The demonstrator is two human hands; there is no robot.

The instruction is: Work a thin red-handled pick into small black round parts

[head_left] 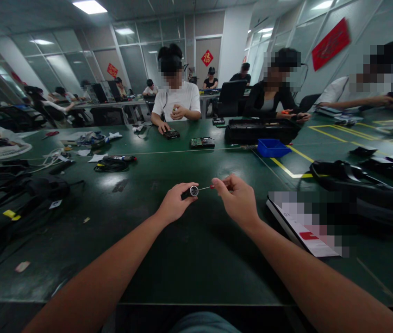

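Left hand (pixel 175 203) closed around black cylinder (pixel 193 191), to the left and near side of blue bin (pixel 273 149), right hand (pixel 238 200) pinching thin-shafted tool (pixel 205 188), also bin's near left, tip by cylinder's open-looking end, contact unclear.

Forearms (pixel 113 273) and fingers (pixel 235 181) are bare, with muted blue-grey clothing (pixel 205 323) showing below.

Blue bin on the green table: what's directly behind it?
A long black tray. The blue bin covers part of the tray's lower front edge; whether the two touch can't be seen.
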